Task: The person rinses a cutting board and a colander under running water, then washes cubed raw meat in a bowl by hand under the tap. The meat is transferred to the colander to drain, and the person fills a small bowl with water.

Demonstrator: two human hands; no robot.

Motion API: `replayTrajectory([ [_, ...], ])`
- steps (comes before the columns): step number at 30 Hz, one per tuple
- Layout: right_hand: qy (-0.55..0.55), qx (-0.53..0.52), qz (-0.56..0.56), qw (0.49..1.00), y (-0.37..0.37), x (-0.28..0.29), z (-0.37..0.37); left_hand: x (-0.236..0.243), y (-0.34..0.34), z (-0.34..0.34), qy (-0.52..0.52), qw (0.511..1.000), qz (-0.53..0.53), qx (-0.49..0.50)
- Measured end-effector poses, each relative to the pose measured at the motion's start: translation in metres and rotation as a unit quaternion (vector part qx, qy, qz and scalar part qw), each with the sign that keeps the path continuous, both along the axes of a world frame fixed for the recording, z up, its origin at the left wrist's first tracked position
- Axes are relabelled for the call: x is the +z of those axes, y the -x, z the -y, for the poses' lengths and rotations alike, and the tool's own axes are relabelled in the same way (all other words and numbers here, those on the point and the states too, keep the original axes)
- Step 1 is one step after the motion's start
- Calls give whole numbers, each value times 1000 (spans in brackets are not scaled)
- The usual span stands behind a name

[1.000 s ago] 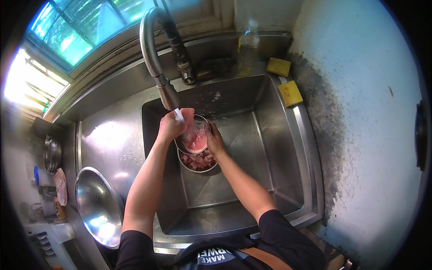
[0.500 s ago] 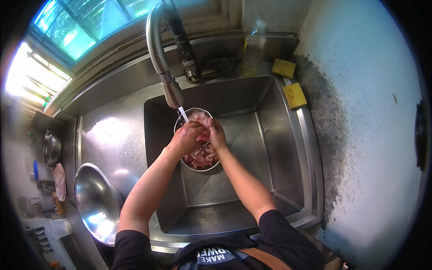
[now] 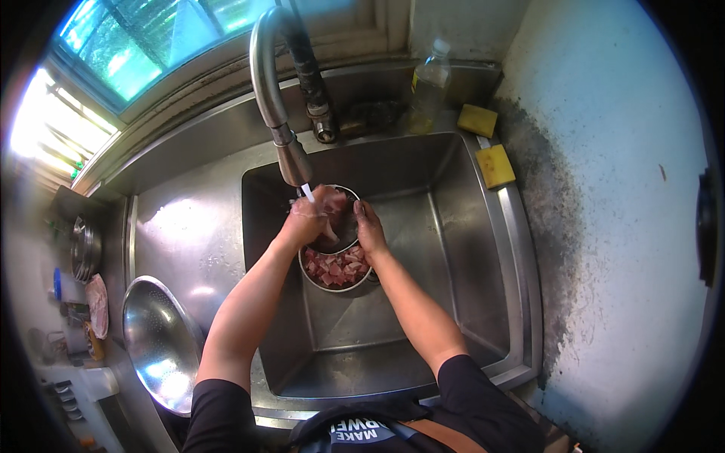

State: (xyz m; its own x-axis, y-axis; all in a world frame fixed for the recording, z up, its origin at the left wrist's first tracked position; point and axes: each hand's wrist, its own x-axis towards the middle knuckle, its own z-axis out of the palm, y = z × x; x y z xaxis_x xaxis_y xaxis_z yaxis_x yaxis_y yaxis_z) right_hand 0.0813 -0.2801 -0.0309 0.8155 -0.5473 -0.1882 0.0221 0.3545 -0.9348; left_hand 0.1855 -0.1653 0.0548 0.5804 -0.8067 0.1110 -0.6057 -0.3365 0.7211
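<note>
A: Figure, head view. I see a stainless steel sink [image 3: 483,302] with a round metal bowl [image 3: 337,281] standing on its floor, toward the left half, directly below the spout of the curved faucet [image 3: 273,98]. The bowl holds pink cut meat pieces [image 3: 337,269]. Where do the hands lie?

B: I read the left hand [image 3: 308,221] as over the bowl's far-left rim, just under the spout, fingers curled together around what looks like one piece of meat; a thin stream of water meets it there. The right hand [image 3: 369,225] lies on the bowl's right rim, fingers together and pressed against the metal.

A: Which hand is nearer the meat?

B: I judge the left: the pieces lie just below and toward the person from it, and the right hand only touches the rim.

A: Surroundings?

B: A metal colander [image 3: 160,343] on the drainboard at left, two yellow sponges [image 3: 495,165] and a clear bottle [image 3: 427,84] on the far-right ledge.
</note>
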Motion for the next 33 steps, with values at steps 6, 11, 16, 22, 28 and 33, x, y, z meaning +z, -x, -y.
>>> replayTrajectory([
  [6,-23,-3,9,1000,0,-3,-2,6,-6,11,-151,982,-70,90],
  [11,56,14,5,998,-2,-5,-9,-37,10,8,-93,989,26,109],
  [16,63,3,-3,998,-7,-14,-6,-15,4,11,-66,991,-53,99],
  [22,-33,-43,-19,998,-2,-7,-7,11,7,4,-52,963,-228,136],
  [28,90,-56,14,994,-7,-2,-7,-26,20,-6,-111,987,99,55],
  [33,36,-32,23,999,-7,-14,-6,-38,-2,1,-180,979,89,-22],
])
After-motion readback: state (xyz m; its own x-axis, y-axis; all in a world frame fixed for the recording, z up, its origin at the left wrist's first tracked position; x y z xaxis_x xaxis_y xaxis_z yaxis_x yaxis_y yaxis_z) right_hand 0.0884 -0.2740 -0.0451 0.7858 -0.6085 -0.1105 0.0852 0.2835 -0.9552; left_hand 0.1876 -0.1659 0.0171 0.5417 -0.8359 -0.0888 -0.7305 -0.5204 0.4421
